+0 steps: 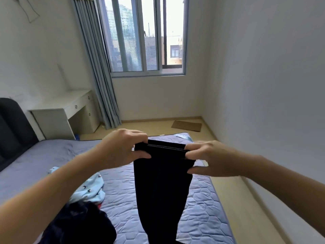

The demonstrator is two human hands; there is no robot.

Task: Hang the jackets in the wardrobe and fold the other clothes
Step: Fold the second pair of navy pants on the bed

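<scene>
The left hand (123, 148) and right hand (211, 159) each pinch a corner of the dark trousers (163, 182) at the waist, so the legs hang straight above the bed (202, 208) - probably to line them up for folding. A pale blue garment (89, 189) and a dark heap (79, 224) lie on the bed's near left part - not yet folded.

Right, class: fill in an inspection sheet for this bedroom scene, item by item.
Surface: bed with a quilted purple cover.
Job's things: black garment held up over the bed, hanging down; light blue garment and dark pile lying on the bed.
Clutter: cardboard on the floor.
Hands: left hand and right hand each pinch the black garment's top edge.
Cables: thin wire-like line on the wall; cannot tell what.
Surroundings: desk, curtain, window.
</scene>
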